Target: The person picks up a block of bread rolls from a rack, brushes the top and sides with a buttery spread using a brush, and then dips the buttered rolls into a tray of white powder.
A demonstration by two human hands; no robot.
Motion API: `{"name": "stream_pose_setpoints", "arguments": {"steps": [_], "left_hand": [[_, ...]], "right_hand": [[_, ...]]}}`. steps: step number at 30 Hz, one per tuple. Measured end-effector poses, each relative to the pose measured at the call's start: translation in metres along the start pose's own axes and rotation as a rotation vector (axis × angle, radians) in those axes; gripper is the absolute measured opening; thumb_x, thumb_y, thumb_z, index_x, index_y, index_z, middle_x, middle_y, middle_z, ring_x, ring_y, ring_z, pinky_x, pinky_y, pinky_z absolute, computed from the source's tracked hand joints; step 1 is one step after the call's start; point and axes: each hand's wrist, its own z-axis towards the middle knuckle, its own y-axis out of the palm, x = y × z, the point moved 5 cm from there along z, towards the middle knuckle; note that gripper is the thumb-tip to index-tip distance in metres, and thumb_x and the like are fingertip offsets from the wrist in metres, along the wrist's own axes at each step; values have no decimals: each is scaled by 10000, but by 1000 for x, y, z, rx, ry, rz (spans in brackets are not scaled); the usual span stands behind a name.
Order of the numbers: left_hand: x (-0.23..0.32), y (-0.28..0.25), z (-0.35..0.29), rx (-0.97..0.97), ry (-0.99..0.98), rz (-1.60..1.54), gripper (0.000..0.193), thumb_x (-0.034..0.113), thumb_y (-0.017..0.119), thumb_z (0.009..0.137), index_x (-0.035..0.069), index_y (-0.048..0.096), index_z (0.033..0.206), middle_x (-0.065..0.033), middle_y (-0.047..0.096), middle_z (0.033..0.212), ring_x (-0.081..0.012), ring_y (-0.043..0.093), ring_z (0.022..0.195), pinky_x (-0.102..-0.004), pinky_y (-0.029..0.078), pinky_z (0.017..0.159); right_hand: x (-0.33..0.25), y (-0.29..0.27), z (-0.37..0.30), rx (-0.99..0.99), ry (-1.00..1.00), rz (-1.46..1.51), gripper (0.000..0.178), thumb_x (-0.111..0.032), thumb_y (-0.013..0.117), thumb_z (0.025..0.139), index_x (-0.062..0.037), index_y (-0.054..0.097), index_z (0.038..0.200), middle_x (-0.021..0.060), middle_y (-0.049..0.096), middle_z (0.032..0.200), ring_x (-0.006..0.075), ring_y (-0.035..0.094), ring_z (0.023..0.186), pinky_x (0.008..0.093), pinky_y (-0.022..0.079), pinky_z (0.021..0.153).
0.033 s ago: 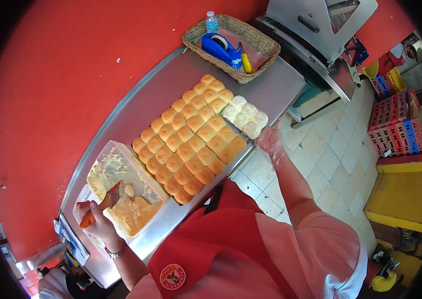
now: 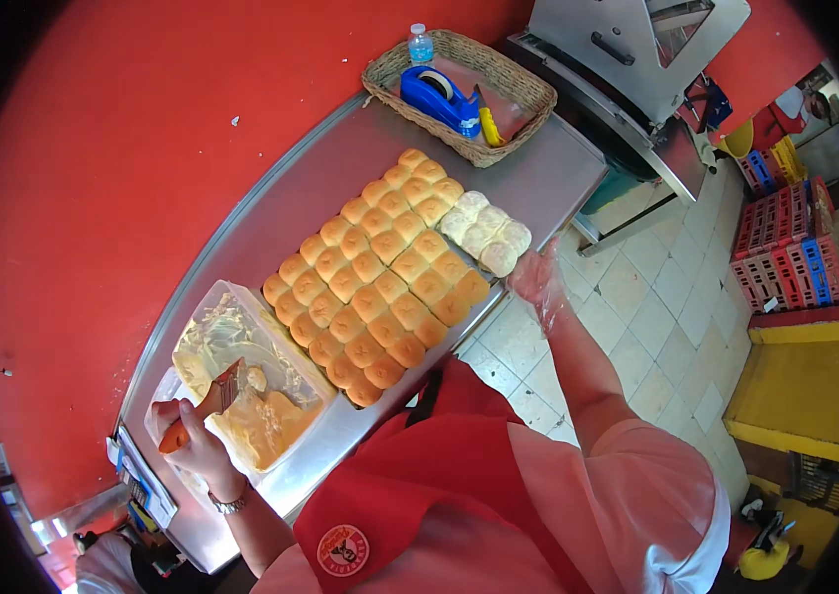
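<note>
Bright light fills the view, leaving whitish glare on the metal table [image 2: 330, 183] toward the lower left. Fisheye distortion bows its far edge, black vignetting swallows the corners, and the bread rolls [image 2: 368, 265] look sharp.

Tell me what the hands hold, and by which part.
The left hand grips a brush by its handle. The right hand is at the edge of the pale buns; whether it grips them is unclear.
</note>
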Motion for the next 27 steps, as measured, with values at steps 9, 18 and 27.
{"name": "stream_pose_setpoints", "arguments": {"steps": [9,18,27], "left_hand": [[26,13,5,-53,151,64,188,-15,573,892,-2,477,731,-53,477,749,-150,448,704,-289,384,664],[33,14,-6,-39,95,76,190,0,612,853,-15,492,707,-75,465,722,-217,454,717,-331,371,674],[34,11,-15,-44,123,108,183,-48,607,839,-20,470,721,-74,443,741,-205,438,728,-329,383,677]], "right_hand": [[-29,-1,36,169,171,-248,1104,-879,233,768,-12,333,1445,152,459,1431,311,433,1323,454,317,1117],[-21,22,55,-14,367,-315,1043,-850,262,802,-43,332,1459,149,409,1476,317,398,1350,469,274,1135],[-34,8,75,-76,476,-580,961,-754,239,899,46,378,1414,201,428,1444,278,402,1343,376,285,1132]]}}
